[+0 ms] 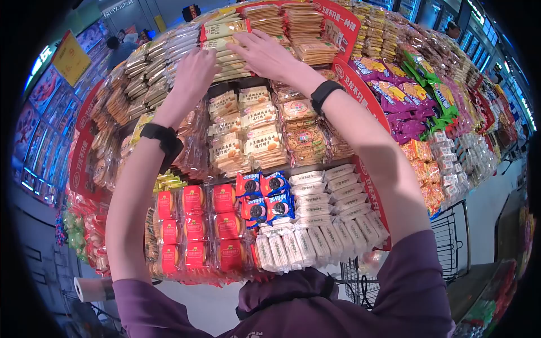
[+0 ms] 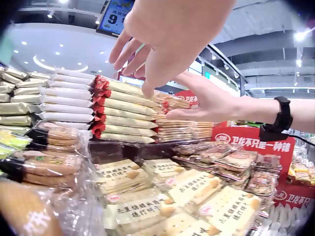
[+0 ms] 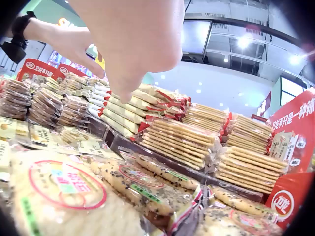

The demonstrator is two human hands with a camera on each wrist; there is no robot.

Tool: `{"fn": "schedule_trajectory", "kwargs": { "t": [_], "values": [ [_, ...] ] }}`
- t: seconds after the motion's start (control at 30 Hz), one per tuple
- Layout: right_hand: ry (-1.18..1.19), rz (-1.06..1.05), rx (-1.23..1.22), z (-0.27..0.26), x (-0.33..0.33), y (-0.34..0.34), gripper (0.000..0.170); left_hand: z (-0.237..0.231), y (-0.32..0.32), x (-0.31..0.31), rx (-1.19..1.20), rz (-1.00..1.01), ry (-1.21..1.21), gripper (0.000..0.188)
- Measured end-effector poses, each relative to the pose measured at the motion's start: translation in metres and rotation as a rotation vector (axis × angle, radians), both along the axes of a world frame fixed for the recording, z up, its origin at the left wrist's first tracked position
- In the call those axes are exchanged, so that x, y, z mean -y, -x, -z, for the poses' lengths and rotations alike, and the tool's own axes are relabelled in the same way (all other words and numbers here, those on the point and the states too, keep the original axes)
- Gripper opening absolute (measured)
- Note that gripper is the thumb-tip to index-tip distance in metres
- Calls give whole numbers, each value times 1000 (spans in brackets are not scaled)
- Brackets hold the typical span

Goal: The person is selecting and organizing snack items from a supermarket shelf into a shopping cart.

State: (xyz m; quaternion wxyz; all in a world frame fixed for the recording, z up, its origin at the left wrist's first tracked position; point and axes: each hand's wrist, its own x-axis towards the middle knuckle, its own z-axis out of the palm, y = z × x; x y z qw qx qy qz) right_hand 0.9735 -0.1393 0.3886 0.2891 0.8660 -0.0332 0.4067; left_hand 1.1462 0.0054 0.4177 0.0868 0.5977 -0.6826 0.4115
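A stack of pale yellow packets with red ends [image 1: 225, 59] [image 2: 128, 110] [image 3: 120, 114] stands at the upper middle of the display. My left hand [image 1: 196, 72] [image 2: 172, 42] is over its left side, fingers loosely extended in the left wrist view, nothing seen in them. From the right, my right hand [image 1: 267, 55] [image 3: 135, 44] reaches over the top packets, its fingers slightly bent; the right wrist view shows a fingertip close to the packets. Whether either hand touches them is hard to tell. The palm hides part of the right fingers.
Below lie cream cracker packs [image 1: 262, 141], red packs [image 1: 194, 228], blue cookie packs [image 1: 266, 200] and white wrapped bars [image 1: 310, 236]. Flat biscuit stacks [image 1: 307, 50] and a red sign strip [image 1: 352, 84] border the right side. A wire cart [image 1: 451, 239] stands at the lower right.
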Motion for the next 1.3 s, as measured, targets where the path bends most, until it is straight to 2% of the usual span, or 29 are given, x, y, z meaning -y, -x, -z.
{"fn": "schedule_trajectory", "kwargs": {
  "t": [0.03, 0.07, 0.17, 0.2, 0.23, 0.3, 0.33, 0.43, 0.57, 0.67, 0.73, 0.8, 0.9, 1.0, 1.07, 1.2, 1.3],
  "values": [
    [6, -4, -22, -7, -7, 11, 62, -2, 10, -13, -90, -8, -39, 28],
    [2, -46, 7, -11, -16, 25, 45, -4, 22, -27, -178, -14, -75, 26],
    [-46, -63, -49, -17, -39, 61, 34, -4, 69, -76, -388, -2, -135, 19],
    [-77, -158, -7, -16, -45, 72, 25, -4, 85, -94, -435, 3, -156, 17],
    [-135, -156, -26, -14, -55, 85, 24, 0, 99, -113, -483, 7, -182, 16],
    [-249, -144, -65, -11, -79, 119, 21, 13, 124, -151, -577, 161, -215, 14],
    [-317, -205, -40, -6, -90, 136, 19, 18, 136, -172, -615, 199, -291, 18],
    [-432, -191, -62, 16, -119, 189, 19, 41, 171, -228, -765, 275, -399, 28],
    [-557, -105, -120, 52, -176, 259, 17, 77, 202, -283, -854, 235, -465, 21],
    [-715, -20, -123, 81, -227, 303, 18, 110, 211, -312, -968, 218, -395, 12],
    [-748, 31, -32, 96, -266, 322, 20, 129, 218, -322, -1062, 246, -323, 7],
    [-834, 89, 110, 121, -303, 338, 20, 139, 229, -327, -1092, 365, -357, 13],
    [-1091, 262, 320, 159, -358, 348, 17, 149, 254, -330, -1091, 616, -465, 27],
    [-1182, 333, 379, 182, -401, 348, 16, 166, 282, -332, -1034, 738, -641, 29],
    [-1238, 351, 328, 196, -422, 350, 15, 190, 296, -330, -956, 820, -724, 26],
    [-1263, 320, 261, 215, -445, 349, 12, 256, 306, -329, -1093, 781, -829, 21],
    [-1286, 298, 195, 227, -459, 352, 11, 301, 302, -343, -973, 618, -843, 19]
  ]
}}
